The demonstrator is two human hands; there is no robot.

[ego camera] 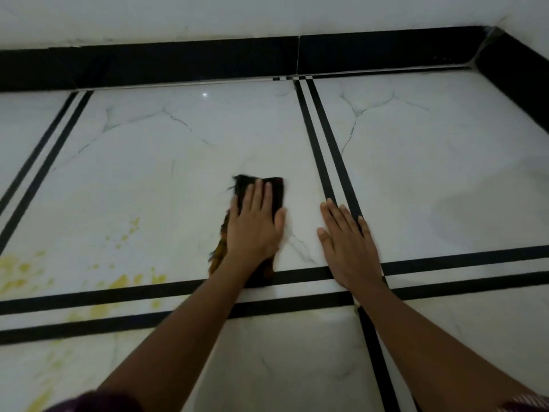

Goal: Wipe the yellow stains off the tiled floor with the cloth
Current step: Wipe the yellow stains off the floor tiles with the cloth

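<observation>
A dark cloth point(274, 190) with an orange-brown patterned end lies on the white marble-look tiled floor point(178, 162). My left hand point(255, 224) presses flat on the cloth, fingers straight and pointing away from me. My right hand point(347, 242) rests flat on the bare tile to the right, fingers over a black double stripe, holding nothing. Yellow stains point(124, 281) spread over the floor at the lower left, well left of the cloth. More yellow smears point(17, 272) lie at the far left edge, and others point(44, 396) run toward the bottom left.
Black double stripes point(326, 150) divide the tiles. A black skirting point(178, 63) runs along the white wall at the back and turns at the right corner point(487, 46). A faint grey smudge point(475, 209) shows on the right tile.
</observation>
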